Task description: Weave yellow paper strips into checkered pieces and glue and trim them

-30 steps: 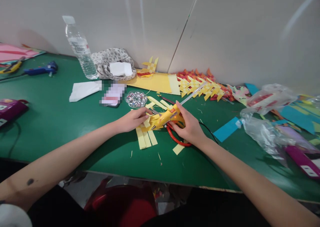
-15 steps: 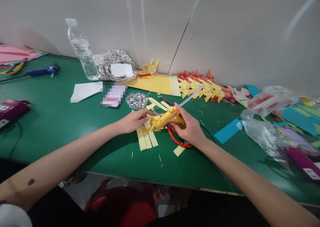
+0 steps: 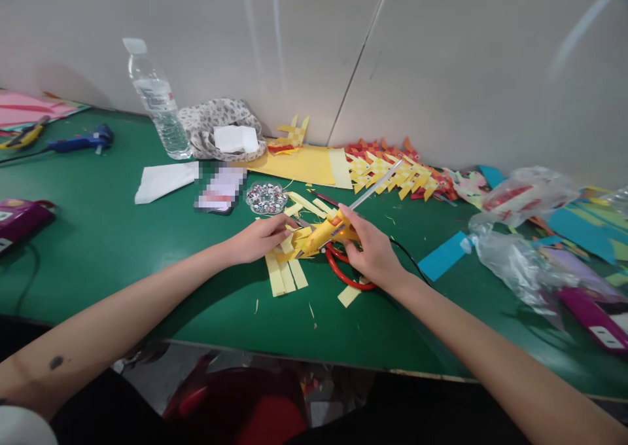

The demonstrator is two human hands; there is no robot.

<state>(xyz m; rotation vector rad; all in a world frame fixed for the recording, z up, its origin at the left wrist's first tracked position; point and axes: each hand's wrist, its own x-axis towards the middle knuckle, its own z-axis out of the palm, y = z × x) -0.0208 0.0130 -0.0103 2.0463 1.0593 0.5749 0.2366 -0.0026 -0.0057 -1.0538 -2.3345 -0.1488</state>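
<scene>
In my right hand (image 3: 370,245) is a yellow hot glue gun (image 3: 326,231), tilted with its nozzle down to the left. A clear glue stick (image 3: 377,184) juts from its back end. My left hand (image 3: 262,237) pinches a small woven piece of yellow paper (image 3: 296,241) close to the nozzle; its fingertips are partly hidden by the paper. Under both hands lie pale yellow paper strips (image 3: 279,278) and scissors with red handles (image 3: 343,276), partly covered by the glue gun and the right hand.
Behind the hands are a tray of googly eyes (image 3: 266,198), a phone (image 3: 223,188) and woven yellow paper fish (image 3: 387,173). A water bottle (image 3: 164,114) stands back left near a blue glue gun (image 3: 78,142). Plastic bags (image 3: 515,262) and a purple power strip (image 3: 591,317) lie right.
The whole view has shifted slightly. The glue gun's nozzle remains beside the yellow paper piece, and both hands keep nearly the same pose.
</scene>
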